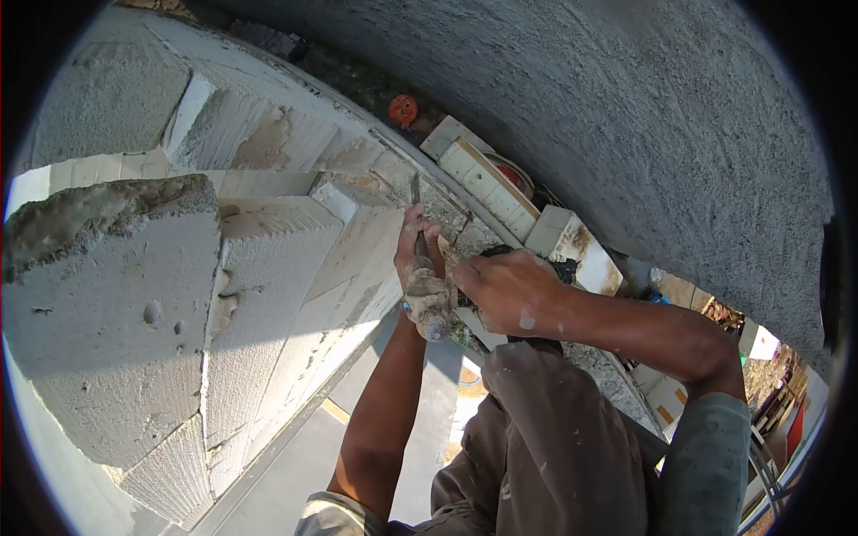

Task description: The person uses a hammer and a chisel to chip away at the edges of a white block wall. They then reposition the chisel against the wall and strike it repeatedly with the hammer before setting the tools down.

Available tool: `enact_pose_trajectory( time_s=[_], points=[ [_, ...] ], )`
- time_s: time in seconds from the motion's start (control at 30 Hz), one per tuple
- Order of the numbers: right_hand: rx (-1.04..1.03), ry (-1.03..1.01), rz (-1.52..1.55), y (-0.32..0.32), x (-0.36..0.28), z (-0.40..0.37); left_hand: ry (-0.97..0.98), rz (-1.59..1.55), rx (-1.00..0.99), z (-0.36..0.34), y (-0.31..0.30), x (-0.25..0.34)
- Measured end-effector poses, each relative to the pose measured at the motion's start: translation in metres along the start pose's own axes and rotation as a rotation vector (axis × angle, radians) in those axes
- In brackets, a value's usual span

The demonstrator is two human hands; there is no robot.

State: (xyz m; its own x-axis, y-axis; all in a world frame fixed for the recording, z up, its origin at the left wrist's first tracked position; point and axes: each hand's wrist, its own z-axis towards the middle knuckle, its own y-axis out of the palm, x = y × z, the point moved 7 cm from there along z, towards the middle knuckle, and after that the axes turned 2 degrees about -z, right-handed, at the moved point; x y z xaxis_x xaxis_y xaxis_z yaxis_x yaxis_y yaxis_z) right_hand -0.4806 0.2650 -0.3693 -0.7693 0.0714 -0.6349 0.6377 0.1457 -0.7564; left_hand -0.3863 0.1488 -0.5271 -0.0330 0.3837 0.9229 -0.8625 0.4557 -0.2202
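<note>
My left hand [420,234] is closed around the dark shank of a mortar-crusted tool [429,299]. A narrow metal rod [415,186] sticks out past the fingers, over the rough top of the block wall [389,170]. The tool's thick, pale, rounded end lies toward me. Beside it, my right hand [509,290] is closed, knuckles up, on a black grip or tool part [565,268] that shows past the hand. Whether the black part joins the crusted tool is hidden.
White aerated blocks [125,304] with rough edges stand on the left. A grey plastered wall [643,134] rises on the right. Loose blocks [487,183] and an orange round object [403,110] lie between. My trousered knee [554,402] is close below my hands.
</note>
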Motion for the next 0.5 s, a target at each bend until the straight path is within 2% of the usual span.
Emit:
enact_pose_trajectory(
  time_s=[0.1, 0.13, 0.23, 0.27, 0.33, 0.4, 0.5],
  points=[
    [0.248, -0.282, 0.106, -0.020, -0.038, -0.022, -0.139, 0.151, -0.116, 0.021, 0.003, 0.040],
    [0.291, -0.337, 0.077, -0.019, -0.038, -0.028, -0.089, 0.172, -0.104, 0.022, 0.005, 0.040],
    [-0.005, 0.163, 0.044, 0.003, 0.011, -0.001, 0.003, 0.215, -0.158, 0.023, 0.010, 0.034],
    [-0.036, 0.170, 0.155, 0.000, 0.019, -0.003, 0.077, 0.224, -0.155, 0.017, 0.008, 0.036],
    [0.086, 0.170, 0.211, -0.005, 0.022, -0.011, -0.279, -0.234, -0.078, 0.017, -0.008, 0.025],
    [0.131, 0.239, 0.300, 0.000, 0.029, -0.024, -0.146, 0.045, -0.123, 0.019, -0.018, 0.060],
    [0.139, 0.363, 0.412, 0.019, 0.049, -0.036, -0.204, -0.025, -0.130, 0.004, -0.040, 0.091]
  ],
)
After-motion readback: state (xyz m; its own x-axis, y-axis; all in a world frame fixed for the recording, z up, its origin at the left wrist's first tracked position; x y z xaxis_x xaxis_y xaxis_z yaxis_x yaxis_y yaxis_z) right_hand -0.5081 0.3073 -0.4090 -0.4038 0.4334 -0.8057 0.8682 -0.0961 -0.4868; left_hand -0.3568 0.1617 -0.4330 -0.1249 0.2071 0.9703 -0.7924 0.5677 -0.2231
